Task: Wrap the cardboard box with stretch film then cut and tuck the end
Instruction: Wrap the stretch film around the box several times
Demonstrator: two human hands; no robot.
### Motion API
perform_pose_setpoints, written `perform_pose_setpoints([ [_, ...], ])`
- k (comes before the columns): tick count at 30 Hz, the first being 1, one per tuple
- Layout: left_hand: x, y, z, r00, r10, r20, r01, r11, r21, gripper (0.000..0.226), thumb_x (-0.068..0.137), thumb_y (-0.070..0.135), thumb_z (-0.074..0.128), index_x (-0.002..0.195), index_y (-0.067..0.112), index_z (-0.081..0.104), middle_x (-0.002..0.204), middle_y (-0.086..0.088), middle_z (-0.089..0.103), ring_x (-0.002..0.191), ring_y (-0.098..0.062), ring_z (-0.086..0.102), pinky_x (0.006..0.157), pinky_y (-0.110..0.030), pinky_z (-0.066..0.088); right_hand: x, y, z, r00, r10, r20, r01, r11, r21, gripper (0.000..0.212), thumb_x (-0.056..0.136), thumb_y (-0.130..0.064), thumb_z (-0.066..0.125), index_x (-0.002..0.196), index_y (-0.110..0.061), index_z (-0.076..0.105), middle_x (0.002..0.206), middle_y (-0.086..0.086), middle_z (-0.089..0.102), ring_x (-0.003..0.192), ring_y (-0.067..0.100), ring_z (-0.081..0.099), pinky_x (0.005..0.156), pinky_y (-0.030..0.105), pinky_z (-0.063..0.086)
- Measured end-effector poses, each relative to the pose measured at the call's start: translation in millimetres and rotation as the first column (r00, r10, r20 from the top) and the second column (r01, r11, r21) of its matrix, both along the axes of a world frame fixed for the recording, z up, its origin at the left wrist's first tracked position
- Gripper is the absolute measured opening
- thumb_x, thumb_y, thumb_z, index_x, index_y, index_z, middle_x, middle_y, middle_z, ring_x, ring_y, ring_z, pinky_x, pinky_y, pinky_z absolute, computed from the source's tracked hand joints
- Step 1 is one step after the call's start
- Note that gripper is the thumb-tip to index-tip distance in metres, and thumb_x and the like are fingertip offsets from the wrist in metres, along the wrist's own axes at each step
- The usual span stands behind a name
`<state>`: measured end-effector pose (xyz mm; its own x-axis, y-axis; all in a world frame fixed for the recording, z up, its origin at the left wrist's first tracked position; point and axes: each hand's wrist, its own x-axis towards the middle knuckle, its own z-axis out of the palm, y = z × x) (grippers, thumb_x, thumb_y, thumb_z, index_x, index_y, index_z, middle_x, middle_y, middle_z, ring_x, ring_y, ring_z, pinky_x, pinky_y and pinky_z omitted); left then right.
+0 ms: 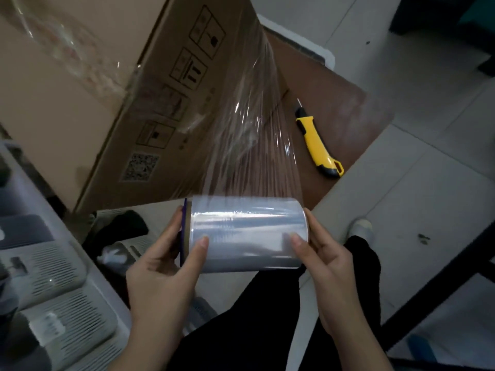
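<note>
A large brown cardboard box with printed handling symbols stands on a brown table. I hold a roll of clear stretch film level in front of me, below the box. My left hand grips its left end and my right hand grips its right end. A taut sheet of film runs from the roll up to the box's right edge. Wrinkled film also lies over the box's top and printed side. A yellow and black utility knife rests on the table right of the box.
White slotted plastic bins stand at the lower left. A dark metal frame crosses the tiled floor at the lower right. My dark trouser legs and a light shoe are below the roll.
</note>
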<state>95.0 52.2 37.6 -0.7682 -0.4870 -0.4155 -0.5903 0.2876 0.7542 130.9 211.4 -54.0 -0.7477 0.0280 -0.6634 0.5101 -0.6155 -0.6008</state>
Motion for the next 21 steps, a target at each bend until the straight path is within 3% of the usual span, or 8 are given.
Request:
perform_pose_setpoints([
  [3, 6.2, -20.3, 3.3, 0.997, -0.079, -0.011, 0.079, 0.995, -0.055, 0.05, 0.077, 0.008, 0.069, 0.125, 0.018, 0.061, 0.124, 0.005, 0.065, 0.111, -0.003, 0.061, 0.092, -0.021, 0.049, 12.4, -23.6, 0.3, 0.999, -0.025, -0.03, 0.025, 1.0, -0.007, 0.039, 0.074, -0.02, 0.062, 0.11, -0.035, 0.06, 0.101, -0.026, 0.072, 0.102, -0.007, 0.063, 0.082, 0.008, 0.047],
  [6, 13.8, -34.9, 7.9, 0.993, -0.104, -0.051, 0.1, 0.992, -0.073, 0.048, 0.078, 0.004, 0.069, 0.124, 0.018, 0.061, 0.122, 0.006, 0.066, 0.107, 0.001, 0.062, 0.088, -0.019, 0.051, 18.0, -42.7, 1.6, 0.997, -0.039, -0.062, 0.039, 0.999, -0.003, 0.037, 0.074, -0.021, 0.062, 0.108, -0.036, 0.061, 0.098, -0.026, 0.072, 0.1, -0.008, 0.064, 0.082, 0.009, 0.047],
  [9, 16.2, -53.8, 7.8, 0.981, -0.185, -0.059, 0.179, 0.979, -0.095, 0.049, 0.079, 0.004, 0.067, 0.127, 0.015, 0.059, 0.123, 0.005, 0.065, 0.113, -0.002, 0.059, 0.092, -0.018, 0.049, 29.0, -63.5, 1.7, 0.992, -0.109, -0.059, 0.108, 0.994, -0.013, 0.039, 0.074, -0.019, 0.062, 0.11, -0.034, 0.06, 0.099, -0.027, 0.072, 0.101, -0.009, 0.064, 0.081, 0.008, 0.047],
  [15, 6.5, -103.2, 3.7, 0.95, -0.311, -0.007, 0.311, 0.95, -0.041, 0.048, 0.079, 0.002, 0.068, 0.124, 0.018, 0.061, 0.12, 0.009, 0.065, 0.108, 0.005, 0.06, 0.085, -0.007, 0.047, 45.1, -118.3, 4.8, 0.958, -0.288, -0.009, 0.288, 0.957, 0.045, 0.043, 0.072, -0.022, 0.064, 0.114, -0.033, 0.06, 0.104, -0.027, 0.071, 0.105, -0.006, 0.063, 0.084, 0.009, 0.048],
  [21, 1.4, -146.1, 11.6, 0.935, -0.353, -0.03, 0.35, 0.934, -0.074, 0.046, 0.077, 0.002, 0.069, 0.117, 0.024, 0.064, 0.118, 0.006, 0.067, 0.106, 0.003, 0.061, 0.087, -0.009, 0.047, 54.1, -173.1, 6.3, 0.939, -0.343, 0.0, 0.343, 0.939, -0.038, 0.053, 0.074, -0.021, 0.065, 0.126, -0.024, 0.057, 0.108, -0.026, 0.07, 0.108, -0.006, 0.062, 0.085, 0.01, 0.047],
])
